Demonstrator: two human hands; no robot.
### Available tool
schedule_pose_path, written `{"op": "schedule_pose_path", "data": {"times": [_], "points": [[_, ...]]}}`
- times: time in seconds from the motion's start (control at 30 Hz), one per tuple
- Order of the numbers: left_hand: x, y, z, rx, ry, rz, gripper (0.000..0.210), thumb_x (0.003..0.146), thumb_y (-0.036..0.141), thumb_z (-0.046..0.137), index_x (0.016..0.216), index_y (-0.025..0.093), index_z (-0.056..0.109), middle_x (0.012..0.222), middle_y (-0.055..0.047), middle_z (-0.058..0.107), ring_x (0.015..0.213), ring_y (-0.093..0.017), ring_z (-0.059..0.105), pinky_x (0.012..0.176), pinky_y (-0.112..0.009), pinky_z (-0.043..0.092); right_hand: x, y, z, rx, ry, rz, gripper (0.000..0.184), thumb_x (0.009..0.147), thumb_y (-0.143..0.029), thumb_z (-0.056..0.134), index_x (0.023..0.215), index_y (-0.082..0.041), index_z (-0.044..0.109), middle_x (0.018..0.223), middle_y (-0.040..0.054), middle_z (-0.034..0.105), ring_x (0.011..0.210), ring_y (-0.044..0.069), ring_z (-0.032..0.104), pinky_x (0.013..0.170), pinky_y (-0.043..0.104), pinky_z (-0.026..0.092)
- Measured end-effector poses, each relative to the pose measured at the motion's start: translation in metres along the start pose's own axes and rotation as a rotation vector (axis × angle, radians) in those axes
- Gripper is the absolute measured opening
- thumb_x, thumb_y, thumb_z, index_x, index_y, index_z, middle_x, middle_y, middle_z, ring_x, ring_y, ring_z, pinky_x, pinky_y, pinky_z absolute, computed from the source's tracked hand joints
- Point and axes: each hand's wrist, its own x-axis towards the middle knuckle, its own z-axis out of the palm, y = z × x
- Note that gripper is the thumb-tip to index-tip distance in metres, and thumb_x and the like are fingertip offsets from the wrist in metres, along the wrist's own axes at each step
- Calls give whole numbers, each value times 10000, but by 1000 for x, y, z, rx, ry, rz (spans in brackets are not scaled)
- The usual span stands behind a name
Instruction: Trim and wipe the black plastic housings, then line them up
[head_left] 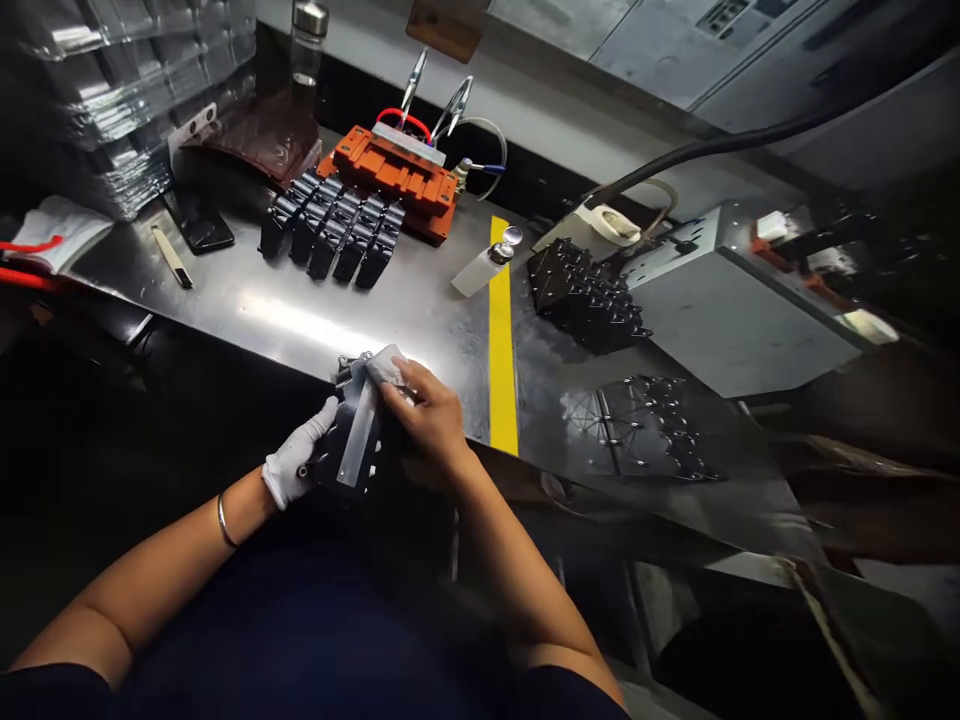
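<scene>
My left hand (300, 455), in a white glove, grips the left side of a black moulded plastic part (349, 425) with a smooth grey strip along its face. The part is held tilted at the front edge of the metal table. Bare and closed, my right hand (429, 405) pinches a folded white cloth (386, 366) against the upper end of the part. Beyond them, a white bottle with a metal pump top (480, 270) stands on the table. The fingers of my left hand are partly hidden behind the part.
Several black parts (334, 230) stand in a row before an orange fixture (394, 170) with clamp levers. Yellow tape (502, 370) crosses the metal table (285, 320). More black parts (585, 295) sit beside a grey box (735, 310) on the right. A phone (199, 222) and cutter knife (171, 256) lie left.
</scene>
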Motion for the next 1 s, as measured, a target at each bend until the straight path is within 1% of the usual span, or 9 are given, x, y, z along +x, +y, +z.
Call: {"op": "schedule_pose_path", "data": {"times": [0.2, 0.33, 0.47, 0.57, 0.63, 0.77, 0.9, 0.93, 1.0], "points": [[0, 7, -3, 21, 4, 12, 589, 902, 594, 387, 1133, 122, 652, 793, -113, 744, 598, -217, 695, 602, -345, 563, 12, -5, 0, -34, -117, -37, 421, 820, -364, 632, 1236, -309, 617, 1336, 20, 596, 1186, 232, 606, 965, 370, 536], [4, 14, -2, 7, 9, 16, 661, 899, 635, 317, 1143, 112, 639, 790, -109, 739, 633, -220, 695, 623, -355, 567, 18, -14, 6, -70, -80, 16, 413, 840, -326, 598, 1247, -262, 615, 1311, 48, 616, 1174, 246, 613, 966, 371, 533], [5, 19, 0, -24, 18, 40, 714, 895, 666, 241, 1104, 123, 654, 768, -93, 729, 638, -201, 685, 653, -331, 562, 24, -23, 9, -62, -226, -121, 451, 818, -380, 635, 1263, -320, 603, 1402, 22, 534, 1096, 261, 656, 892, 372, 565], [2, 20, 1, 79, 27, 8, 811, 837, 744, 232, 1150, 114, 635, 802, -124, 729, 636, -228, 680, 626, -365, 559, 30, -23, 7, -69, -111, -1, 391, 847, -351, 597, 1229, -275, 631, 1297, 34, 627, 1155, 244, 623, 964, 366, 524], [2, 21, 1, 120, 49, 30, 801, 838, 743, 246, 1193, 127, 613, 836, -129, 728, 663, -236, 681, 639, -380, 561, 28, -24, 7, -88, -107, 8, 406, 845, -351, 597, 1242, -270, 623, 1311, 41, 616, 1134, 245, 634, 945, 361, 533], [4, 22, -2, 134, 67, 56, 795, 832, 757, 238, 1186, 156, 619, 891, -126, 719, 763, -253, 684, 700, -390, 561, 21, -27, 5, -67, -276, -143, 423, 803, -400, 643, 1222, -345, 633, 1374, 4, 561, 1019, 230, 687, 812, 316, 583], [5, 25, -5, 145, 82, 35, 799, 823, 766, 242, 1142, 148, 635, 829, -121, 718, 718, -248, 681, 692, -409, 560, 13, -27, 5, -121, -75, -3, 409, 839, -348, 595, 1239, -274, 628, 1342, 49, 590, 1106, 234, 649, 874, 323, 559], [5, 26, -6, 140, 82, 27, 801, 824, 766, 245, 1117, 134, 643, 792, -116, 714, 694, -242, 677, 685, -404, 561, 4, -30, 7, -130, -89, -41, 415, 828, -353, 606, 1237, -282, 629, 1362, 48, 573, 1068, 235, 666, 839, 323, 569], [5, 27, -8, 132, 71, -20, 807, 816, 771, 277, 1065, 103, 655, 726, -112, 699, 647, -243, 667, 642, -394, 561, -18, -38, 11, -85, -195, -262, 383, 811, -366, 630, 1191, -330, 656, 1385, 31, 551, 891, 198, 714, 715, 293, 580]]}}
